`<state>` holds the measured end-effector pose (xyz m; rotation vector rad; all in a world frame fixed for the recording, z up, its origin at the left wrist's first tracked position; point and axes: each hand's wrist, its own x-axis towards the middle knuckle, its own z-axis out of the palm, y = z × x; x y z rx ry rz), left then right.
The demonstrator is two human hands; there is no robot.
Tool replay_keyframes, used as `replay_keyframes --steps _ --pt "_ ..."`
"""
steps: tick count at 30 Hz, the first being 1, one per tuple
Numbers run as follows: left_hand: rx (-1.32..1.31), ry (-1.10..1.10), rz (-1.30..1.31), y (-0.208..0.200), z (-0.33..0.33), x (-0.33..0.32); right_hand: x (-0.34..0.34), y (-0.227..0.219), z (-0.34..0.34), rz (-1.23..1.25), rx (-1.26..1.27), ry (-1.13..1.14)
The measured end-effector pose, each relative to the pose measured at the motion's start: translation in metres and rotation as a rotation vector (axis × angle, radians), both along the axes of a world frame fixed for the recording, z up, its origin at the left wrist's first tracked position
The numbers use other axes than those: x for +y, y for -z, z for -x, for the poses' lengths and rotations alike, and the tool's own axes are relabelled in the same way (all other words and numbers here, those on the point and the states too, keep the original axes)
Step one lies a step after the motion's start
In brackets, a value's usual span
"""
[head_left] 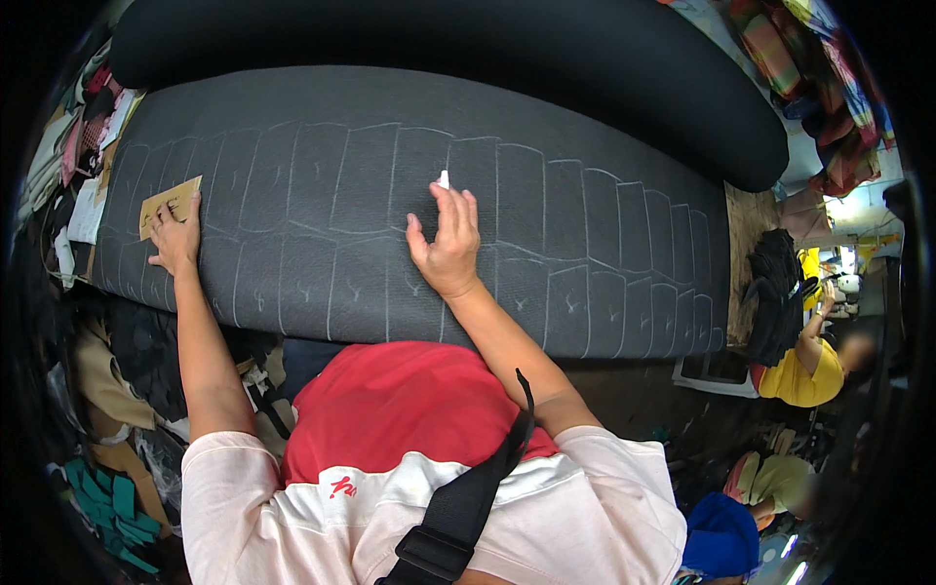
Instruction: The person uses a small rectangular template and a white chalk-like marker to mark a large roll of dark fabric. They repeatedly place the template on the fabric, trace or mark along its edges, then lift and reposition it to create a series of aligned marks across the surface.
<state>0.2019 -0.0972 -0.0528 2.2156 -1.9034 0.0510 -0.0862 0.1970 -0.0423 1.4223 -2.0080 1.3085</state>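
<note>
A dark grey fabric sheet [390,97] lies in front of me, covered in rows of chalk-drawn panel outlines with small marks inside several of them. At its left end, my left hand [175,242] lies flat with spread fingers on a tan cardboard template [180,195] with dark markings. Near the middle of the fabric, my right hand [447,244] holds a short white piece of chalk [444,179] at its fingertips. The thumb of that hand stands apart from the other fingers. The chalk tip is beside one of the upper-row outlines.
A thick black fabric roll [448,39] lies along the far edge. Black cloth [775,283] is piled at the right end. Teal scraps [112,512] lie at lower left. A person in yellow [804,375] is at the right, and another person [780,486] is below.
</note>
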Motion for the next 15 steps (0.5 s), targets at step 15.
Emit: replay_keyframes --steps 15 --pt "-0.015 0.009 -0.005 0.0027 -0.0024 -0.0053 0.0036 0.0065 0.0006 -0.18 -0.086 -0.175"
